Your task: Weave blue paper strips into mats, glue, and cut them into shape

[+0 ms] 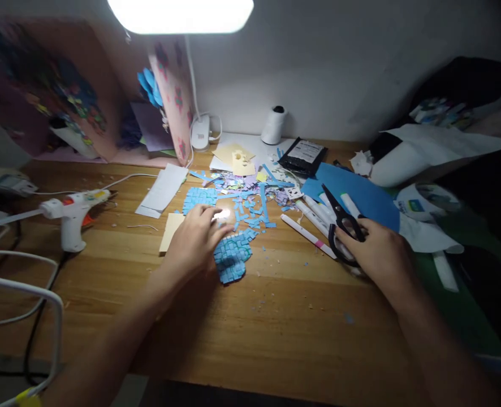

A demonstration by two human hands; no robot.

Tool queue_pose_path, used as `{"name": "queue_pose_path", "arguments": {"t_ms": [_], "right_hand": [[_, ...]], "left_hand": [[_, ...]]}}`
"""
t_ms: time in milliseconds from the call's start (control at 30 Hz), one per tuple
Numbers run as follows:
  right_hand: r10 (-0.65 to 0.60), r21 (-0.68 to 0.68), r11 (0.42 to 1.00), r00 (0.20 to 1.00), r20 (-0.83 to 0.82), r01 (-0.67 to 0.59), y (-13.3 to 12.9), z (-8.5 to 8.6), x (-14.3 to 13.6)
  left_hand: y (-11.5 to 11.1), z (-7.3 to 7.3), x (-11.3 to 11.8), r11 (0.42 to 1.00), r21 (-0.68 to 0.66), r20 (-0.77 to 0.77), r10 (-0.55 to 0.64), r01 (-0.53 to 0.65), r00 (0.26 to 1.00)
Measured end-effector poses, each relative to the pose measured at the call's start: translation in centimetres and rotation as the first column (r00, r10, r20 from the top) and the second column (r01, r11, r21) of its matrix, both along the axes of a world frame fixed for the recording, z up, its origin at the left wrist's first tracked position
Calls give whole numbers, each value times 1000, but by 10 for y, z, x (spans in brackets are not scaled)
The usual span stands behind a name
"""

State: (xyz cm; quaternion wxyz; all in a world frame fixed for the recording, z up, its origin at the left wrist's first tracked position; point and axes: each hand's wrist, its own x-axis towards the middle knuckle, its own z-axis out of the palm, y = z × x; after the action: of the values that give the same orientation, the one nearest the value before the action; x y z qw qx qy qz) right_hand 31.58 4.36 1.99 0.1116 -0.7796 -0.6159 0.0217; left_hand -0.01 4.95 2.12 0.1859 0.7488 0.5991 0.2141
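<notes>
My right hand (380, 249) is closed round the handles of black scissors (339, 212), whose blades point up and to the left above several markers (318, 217). Over the middle of the desk reaches my left hand (195, 237), its thumb and forefinger apart and nothing visible between them. Just right of that hand lies a patch of small blue paper squares (233, 257), partly covered by the hand. A second blue patch of squares (199, 198) is just beyond the fingers. Loose blue paper strips and snippets (250, 209) are scattered past the fingertips.
On the left lies a white hot glue gun (70, 215) with its cable. Folded white paper (161, 189), a yellow pad (171, 229) and a blue sheet (352, 189) lie about. A thread spool (273, 127) and black packet (303, 155) are at the back. A lamp (182, 14) hangs above.
</notes>
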Motion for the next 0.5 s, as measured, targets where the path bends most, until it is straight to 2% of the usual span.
{"name": "queue_pose_path", "arguments": {"t_ms": [33,100,167,233,267,400,500], "right_hand": [[17,-40,999,1000,0,-17,0,2,0],[39,-16,999,999,6,-38,1,6,2],[-17,-43,999,1000,-22,16,3,9,3],[-74,-69,995,996,-52,70,6,12,3],[-87,-85,993,994,-67,81,7,14,2],[-57,-111,993,993,-104,45,8,19,-2],[-45,-104,994,996,-79,37,6,19,-2]], "left_hand": [[2,1,-10,994,78,-26,74,-72,997],[1,1,-36,948,199,-77,270,-251,960],[-8,0,-68,827,296,-155,535,-478,830],[-26,-3,-98,716,389,-207,681,-580,702],[-37,-4,-109,689,421,-212,707,-589,675],[-80,-9,-132,692,466,-263,703,-551,661],[-89,-10,-136,625,502,-244,765,-597,596]]}}
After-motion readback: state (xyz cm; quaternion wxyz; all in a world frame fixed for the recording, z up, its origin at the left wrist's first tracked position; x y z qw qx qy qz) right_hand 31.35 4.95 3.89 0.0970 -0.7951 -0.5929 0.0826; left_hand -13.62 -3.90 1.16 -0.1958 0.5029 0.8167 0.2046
